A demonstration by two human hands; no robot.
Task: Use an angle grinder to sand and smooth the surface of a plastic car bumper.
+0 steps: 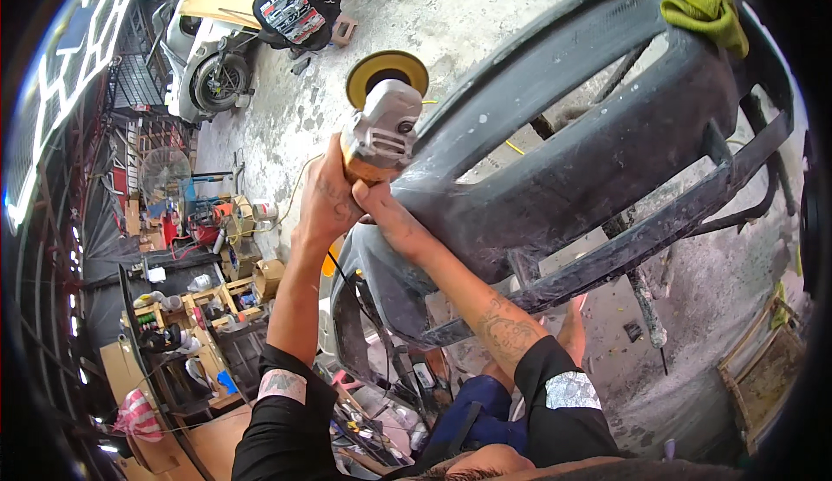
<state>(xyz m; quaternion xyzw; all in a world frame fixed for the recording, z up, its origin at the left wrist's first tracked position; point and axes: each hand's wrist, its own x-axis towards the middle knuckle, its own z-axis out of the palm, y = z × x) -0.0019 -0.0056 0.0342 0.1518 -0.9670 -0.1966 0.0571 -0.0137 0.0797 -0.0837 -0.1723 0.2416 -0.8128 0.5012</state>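
Both arms reach forward to an angle grinder (pixel 381 134) with a grey metal head and an orange-yellow body. A round yellow-rimmed disc (pixel 419 80) sits at its far end, raised over the left end of a dark grey car bumper (pixel 589 169). My left hand (pixel 328 193) wraps round the grinder's body from the left. Below it my right hand (pixel 386 214) is closed on the rear of the tool, its fingers partly hidden. Whether the disc touches the bumper cannot be made out. Over the bumper's far right corner hangs a yellow-green cloth (pixel 700 6).
A person (pixel 299 9) in black crouches far off beside a silver car (pixel 195 65) with an exposed wheel. Tools, boxes and a wooden rack (pixel 243 303) crowd the left side. A dark stand leg (pixel 646 308) shows beneath the bumper, and a wood-framed panel (pixel 763 377) leans at right.
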